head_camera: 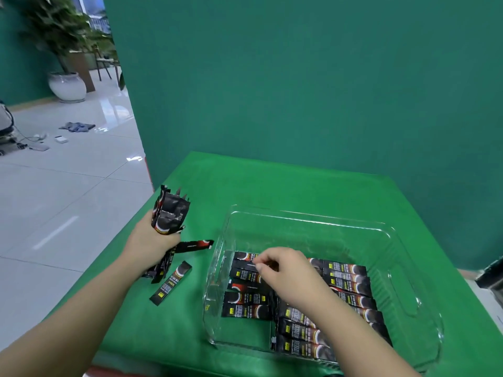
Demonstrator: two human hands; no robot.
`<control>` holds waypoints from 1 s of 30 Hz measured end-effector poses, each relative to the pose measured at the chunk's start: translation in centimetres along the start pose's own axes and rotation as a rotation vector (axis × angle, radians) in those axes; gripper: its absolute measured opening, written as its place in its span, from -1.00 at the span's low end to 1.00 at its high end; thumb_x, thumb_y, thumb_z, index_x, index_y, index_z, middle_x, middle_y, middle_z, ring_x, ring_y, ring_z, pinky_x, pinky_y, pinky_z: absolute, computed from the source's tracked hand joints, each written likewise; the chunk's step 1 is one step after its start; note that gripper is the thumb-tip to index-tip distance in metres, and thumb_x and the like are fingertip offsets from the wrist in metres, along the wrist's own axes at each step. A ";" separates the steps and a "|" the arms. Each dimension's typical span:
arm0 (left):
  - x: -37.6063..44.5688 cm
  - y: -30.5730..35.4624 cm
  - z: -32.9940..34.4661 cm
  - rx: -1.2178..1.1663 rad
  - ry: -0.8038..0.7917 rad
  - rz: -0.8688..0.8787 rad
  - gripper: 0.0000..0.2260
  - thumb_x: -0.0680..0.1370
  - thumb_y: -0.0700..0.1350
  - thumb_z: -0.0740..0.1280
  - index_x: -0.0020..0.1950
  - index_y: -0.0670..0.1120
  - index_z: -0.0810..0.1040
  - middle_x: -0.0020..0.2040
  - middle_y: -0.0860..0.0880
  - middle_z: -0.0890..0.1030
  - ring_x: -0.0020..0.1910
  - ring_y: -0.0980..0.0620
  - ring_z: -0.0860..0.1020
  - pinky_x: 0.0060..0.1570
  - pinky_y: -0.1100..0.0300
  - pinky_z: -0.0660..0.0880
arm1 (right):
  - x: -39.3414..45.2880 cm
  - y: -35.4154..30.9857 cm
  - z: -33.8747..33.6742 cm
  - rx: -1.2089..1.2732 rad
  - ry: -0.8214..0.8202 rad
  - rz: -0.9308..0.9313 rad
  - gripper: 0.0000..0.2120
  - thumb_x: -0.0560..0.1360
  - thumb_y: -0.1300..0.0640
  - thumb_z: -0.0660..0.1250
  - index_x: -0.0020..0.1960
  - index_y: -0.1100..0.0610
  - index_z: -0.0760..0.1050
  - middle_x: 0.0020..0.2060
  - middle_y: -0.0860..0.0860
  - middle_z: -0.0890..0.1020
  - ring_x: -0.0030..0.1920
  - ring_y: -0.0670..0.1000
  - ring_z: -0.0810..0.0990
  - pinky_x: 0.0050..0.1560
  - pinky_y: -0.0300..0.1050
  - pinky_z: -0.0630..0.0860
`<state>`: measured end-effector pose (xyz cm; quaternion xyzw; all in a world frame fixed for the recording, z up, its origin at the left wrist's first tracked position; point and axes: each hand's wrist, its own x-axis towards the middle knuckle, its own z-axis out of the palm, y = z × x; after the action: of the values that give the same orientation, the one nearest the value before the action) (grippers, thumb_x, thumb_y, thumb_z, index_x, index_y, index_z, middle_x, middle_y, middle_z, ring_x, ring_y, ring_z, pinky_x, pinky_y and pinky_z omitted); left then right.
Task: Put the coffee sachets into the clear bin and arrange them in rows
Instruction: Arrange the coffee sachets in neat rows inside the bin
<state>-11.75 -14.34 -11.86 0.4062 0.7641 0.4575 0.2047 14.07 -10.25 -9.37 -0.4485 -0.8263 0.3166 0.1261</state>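
A clear plastic bin (402, 289) stands on the green table (272, 186). Black coffee sachets (348, 281) lie flat in rows across its floor. My right hand (283, 270) reaches inside the bin and pinches the end of a sachet (246, 265) in the left row. My left hand (148, 240) is left of the bin and grips a bundle of sachets (170, 213) that stands upright. Two loose sachets (171, 284) lie on the table between that hand and the bin, one (194, 244) nearer the bin wall.
A green backdrop (299, 91) rises behind the table. The table's left edge drops to a tiled floor (68, 200) with a potted plant (66, 85), a cloth and cables. A dark object (490, 276) sits at the right edge.
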 end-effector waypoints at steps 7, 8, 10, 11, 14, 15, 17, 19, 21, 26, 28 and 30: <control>-0.4 5.2 -1.6 -0.218 0.082 0.072 -0.78 0.42 -0.31 0.43 -0.09 -0.04 0.49 -0.19 -0.08 0.61 -0.21 -0.06 0.54 -0.10 0.08 0.51 | 3.3 -5.0 0.0 0.232 0.132 -0.024 -0.61 0.57 0.03 0.24 0.36 0.13 0.39 0.03 -0.09 0.56 -0.06 -0.14 0.53 0.02 -0.28 0.40; -0.5 5.9 -1.6 -0.259 0.084 0.073 -0.78 0.42 -0.32 0.43 -0.10 -0.04 0.49 -0.19 -0.08 0.60 -0.21 -0.06 0.54 -0.09 0.07 0.51 | 3.8 -5.5 0.3 0.314 0.136 0.029 -0.52 0.56 -0.02 0.24 0.41 0.16 0.32 0.09 -0.03 0.57 0.03 -0.08 0.54 0.10 -0.23 0.39; -0.8 6.9 -1.2 -0.338 0.071 0.057 -0.76 0.43 -0.36 0.43 -0.14 -0.04 0.48 -0.23 -0.07 0.59 -0.23 -0.05 0.53 -0.09 0.08 0.51 | 5.2 -6.3 1.3 0.584 0.118 0.177 -0.38 0.52 -0.09 0.28 0.44 0.23 0.21 0.08 0.07 0.60 0.08 0.02 0.57 0.18 -0.07 0.44; -1.0 7.2 -0.9 -0.372 0.056 0.038 -0.76 0.43 -0.36 0.42 -0.15 -0.05 0.48 -0.24 -0.06 0.59 -0.23 -0.05 0.54 -0.08 0.07 0.51 | 5.9 -6.6 1.9 0.770 0.114 0.260 -0.36 0.50 -0.09 0.31 0.41 0.26 0.22 0.03 0.09 0.60 0.04 0.05 0.59 0.16 -0.01 0.48; -1.6 7.3 0.3 -0.431 -0.012 -0.023 -0.79 0.42 -0.38 0.42 -0.13 -0.10 0.51 -0.25 -0.07 0.60 -0.22 -0.06 0.55 -0.05 0.01 0.52 | 7.6 -7.1 3.0 1.297 0.145 0.409 -0.45 0.48 0.03 0.39 0.35 0.26 0.31 0.02 0.12 0.61 -0.16 -0.02 0.60 -0.15 -0.17 0.56; -1.8 7.2 0.8 -0.437 -0.041 -0.029 -0.80 0.42 -0.38 0.42 -0.11 -0.11 0.52 -0.25 -0.08 0.61 -0.22 -0.06 0.55 -0.05 0.01 0.52 | 7.8 -7.1 3.1 1.369 0.163 0.413 -0.56 0.48 0.06 0.39 0.27 0.24 0.40 -0.01 0.12 0.62 -0.23 -0.03 0.57 -0.26 -0.22 0.54; -2.2 7.0 1.5 -0.425 -0.089 -0.028 -0.80 0.42 -0.39 0.42 -0.09 -0.13 0.52 -0.24 -0.07 0.62 -0.22 -0.06 0.56 -0.05 0.01 0.52 | 7.6 -7.1 2.9 1.319 0.190 0.352 -0.90 0.52 0.13 0.34 -0.05 0.17 0.52 -0.14 0.09 0.61 -0.25 -0.01 0.55 -0.21 -0.16 0.55; -2.6 6.9 2.1 -0.407 -0.115 -0.022 -0.79 0.41 -0.38 0.43 -0.10 -0.11 0.52 -0.28 -0.01 0.63 -0.23 -0.03 0.56 -0.05 0.03 0.51 | 7.2 -7.0 2.6 1.151 0.243 0.293 -0.86 0.54 0.19 0.25 -0.19 0.12 0.44 -0.23 0.07 0.57 -0.21 0.03 0.52 -0.08 -0.04 0.50; -2.7 6.7 2.6 -0.393 -0.129 -0.027 -0.77 0.40 -0.36 0.45 -0.11 -0.08 0.51 -0.32 0.06 0.62 -0.23 -0.01 0.55 -0.05 0.05 0.50 | 6.5 -6.5 2.1 1.037 0.293 0.261 -0.91 0.55 0.23 0.14 -0.12 0.13 0.36 -0.26 0.04 0.54 -0.27 -0.01 0.51 -0.17 -0.09 0.46; -2.4 6.1 3.0 -0.395 -0.145 -0.048 -0.73 0.39 -0.33 0.48 -0.07 -0.05 0.50 -0.24 -0.01 0.61 -0.19 -0.05 0.56 0.02 -0.02 0.50 | 5.1 -4.6 2.4 0.730 0.120 0.183 -0.91 0.54 0.18 0.24 0.03 0.13 0.40 -0.29 -0.06 0.42 -0.38 -0.11 0.36 -0.38 -0.26 0.29; -2.4 6.1 3.1 -0.418 -0.135 -0.049 -0.70 0.38 -0.34 0.49 -0.05 -0.04 0.49 -0.24 0.00 0.62 -0.18 -0.05 0.56 -0.01 0.01 0.51 | 4.7 -4.4 3.2 0.738 0.016 0.134 -0.82 0.49 0.12 0.34 0.06 0.16 0.49 -0.27 -0.05 0.49 -0.33 -0.12 0.44 -0.33 -0.28 0.33; -2.5 6.4 3.3 -0.441 -0.146 -0.044 -0.65 0.34 -0.33 0.51 -0.02 -0.03 0.50 -0.25 0.01 0.64 -0.18 -0.05 0.57 -0.03 0.02 0.52 | 4.3 -4.5 3.8 0.802 -0.035 0.094 -0.87 0.47 0.19 0.38 0.00 0.17 0.52 -0.32 -0.09 0.52 -0.43 -0.24 0.45 -0.39 -0.38 0.31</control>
<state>-5.27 -13.03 -8.14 0.3669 0.6373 0.5784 0.3531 6.78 -10.02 -9.75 -0.3956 -0.6178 0.6269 0.2622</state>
